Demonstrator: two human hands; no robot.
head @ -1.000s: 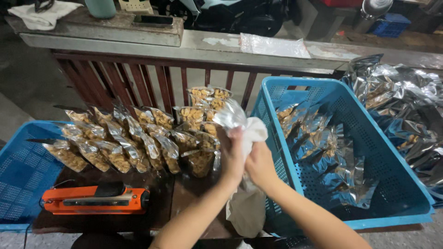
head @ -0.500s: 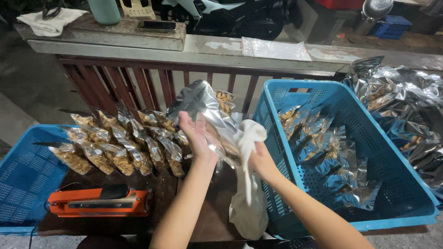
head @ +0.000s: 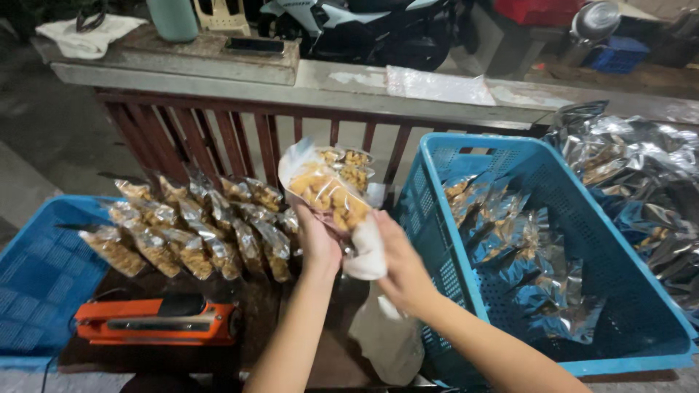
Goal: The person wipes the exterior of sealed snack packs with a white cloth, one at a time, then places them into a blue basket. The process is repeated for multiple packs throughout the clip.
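we hold one clear snack pouch (head: 328, 193) up in front of us, above the dark table (head: 320, 342) and between the rows of filled packets (head: 196, 233) and the blue crate (head: 553, 255). our left hand (head: 319, 244) is closed around the pouch's lower part from behind, and our right hand (head: 399, 255) presses a white cloth (head: 366, 251) against its bottom end, fingers curled over the cloth. the pouch tilts, its top leaning up and left.

we judge it light and soft: thin film, loose golden pieces inside that shift and would crush under a hard squeeze. the film looks slick, so a pinch on the flat face would likely slide. the safer hold seems to be the edges or the empty strip at the end, where there is film and no filling, with the palm cupped under the bulge.

an orange heat sealer (head: 156, 320) lies near the table's front edge, well apart from both hands. silver-backed pouches (head: 524, 247) lie in the crate.
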